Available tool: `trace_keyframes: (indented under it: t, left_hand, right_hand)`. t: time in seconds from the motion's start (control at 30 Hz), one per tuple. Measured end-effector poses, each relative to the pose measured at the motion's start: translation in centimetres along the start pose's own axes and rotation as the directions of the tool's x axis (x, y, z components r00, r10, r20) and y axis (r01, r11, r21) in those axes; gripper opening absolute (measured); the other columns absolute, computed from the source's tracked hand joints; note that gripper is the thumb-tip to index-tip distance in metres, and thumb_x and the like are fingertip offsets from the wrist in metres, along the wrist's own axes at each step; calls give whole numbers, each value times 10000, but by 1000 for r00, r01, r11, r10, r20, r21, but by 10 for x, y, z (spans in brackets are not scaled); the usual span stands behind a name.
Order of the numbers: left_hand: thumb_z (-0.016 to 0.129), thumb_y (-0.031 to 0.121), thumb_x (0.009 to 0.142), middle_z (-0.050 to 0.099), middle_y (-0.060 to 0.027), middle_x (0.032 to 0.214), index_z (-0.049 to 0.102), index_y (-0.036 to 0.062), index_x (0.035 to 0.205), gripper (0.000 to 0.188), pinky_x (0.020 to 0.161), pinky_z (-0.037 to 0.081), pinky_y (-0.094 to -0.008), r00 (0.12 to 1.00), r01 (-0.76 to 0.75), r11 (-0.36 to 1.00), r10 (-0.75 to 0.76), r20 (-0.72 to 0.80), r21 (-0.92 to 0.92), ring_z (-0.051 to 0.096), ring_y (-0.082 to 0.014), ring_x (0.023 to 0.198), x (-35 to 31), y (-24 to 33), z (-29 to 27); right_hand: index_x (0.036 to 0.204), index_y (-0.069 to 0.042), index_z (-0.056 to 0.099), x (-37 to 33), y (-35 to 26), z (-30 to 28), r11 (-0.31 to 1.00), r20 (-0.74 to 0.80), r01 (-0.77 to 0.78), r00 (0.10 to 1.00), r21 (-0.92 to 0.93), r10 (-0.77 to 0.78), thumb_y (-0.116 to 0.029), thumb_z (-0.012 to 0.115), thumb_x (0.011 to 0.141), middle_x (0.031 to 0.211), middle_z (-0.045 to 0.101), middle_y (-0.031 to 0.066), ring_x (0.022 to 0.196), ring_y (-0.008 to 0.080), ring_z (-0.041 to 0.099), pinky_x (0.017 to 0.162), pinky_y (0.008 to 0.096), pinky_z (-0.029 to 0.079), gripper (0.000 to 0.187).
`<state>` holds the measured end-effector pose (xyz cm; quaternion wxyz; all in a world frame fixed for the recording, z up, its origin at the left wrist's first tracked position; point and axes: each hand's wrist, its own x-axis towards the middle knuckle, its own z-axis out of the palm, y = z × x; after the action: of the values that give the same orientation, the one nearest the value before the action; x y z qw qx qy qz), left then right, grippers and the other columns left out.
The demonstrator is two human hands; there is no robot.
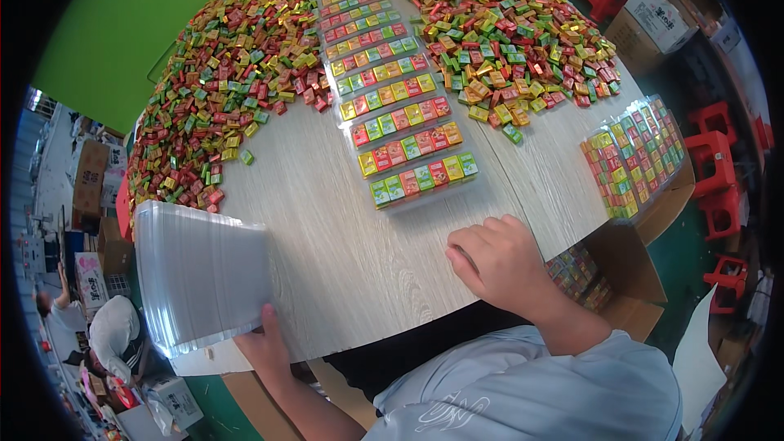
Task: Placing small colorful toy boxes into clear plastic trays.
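Observation:
A tall stack of clear plastic trays (204, 273) leans at the table's left front edge. My left hand (265, 343) grips its near right corner, thumb up against the side and the other fingers hidden. Over the bare table front, my right hand (498, 265) is curled into a loose fist, with nothing visible in it. Beyond it, a long row of clear trays filled with small wrapped cubes (425, 180) runs away up the table's middle. The nearest tray holds green, white, red and yellow cubes side by side.
Loose cubes lie in a left heap (245, 57) and a right heap (506, 41). Packed trays (637, 159) are stacked at the table's right edge, above an open carton (629, 278) holding more. Red stools (710, 159) stand at the right; a person (114, 331) is at far left.

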<state>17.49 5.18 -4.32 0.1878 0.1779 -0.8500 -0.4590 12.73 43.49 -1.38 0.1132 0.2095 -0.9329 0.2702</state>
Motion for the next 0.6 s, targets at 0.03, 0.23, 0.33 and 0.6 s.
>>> trace_keyframes:
  t: [0.03, 0.23, 0.33, 0.6]
  left_hand:
    - [719, 87, 987, 559, -231, 1425, 456, -107, 1448, 565, 1123, 435, -438, 1000, 12, 1000, -12, 7, -2, 565, -338, 1283, 0, -1, 0]
    - [730, 109, 986, 566, -223, 1414, 473, -101, 1440, 563, 1124, 429, -440, 999, -29, 999, 30, -15, 25, 566, -338, 1270, 0, -1, 1]
    - [675, 96, 1022, 497, -224, 1508, 356, -89, 1534, 631, 1170, 399, -433, 999, -7, 995, 3, 38, 101, 516, -324, 1350, 0, -3, -4]
    - [669, 82, 1019, 493, -229, 1507, 349, -89, 1535, 631, 1175, 391, -432, 998, 39, 998, -41, 43, 52, 516, -326, 1349, 1, 0, -2]
  right_hand:
    - [939, -95, 683, 0, 0, 0, 1000, -3, 3, 1000, -3, -3, -167, 726, 912, 806, 664, 41, 726, 261, 610, 697, 407, 433, 88]
    - [944, -95, 680, 0, 1, 0, 1000, -7, 4, 1000, 0, -4, -165, 729, 910, 799, 662, 44, 726, 262, 611, 696, 409, 433, 92]
    - [944, -92, 679, 1, 0, -1, 1000, -11, 2, 1000, 12, -2, -162, 730, 908, 791, 662, 47, 725, 265, 612, 696, 411, 433, 94]
    - [948, -89, 678, 1, 0, 0, 1000, -5, -2, 1000, 8, 2, -158, 732, 907, 786, 663, 53, 729, 268, 613, 697, 412, 433, 97]
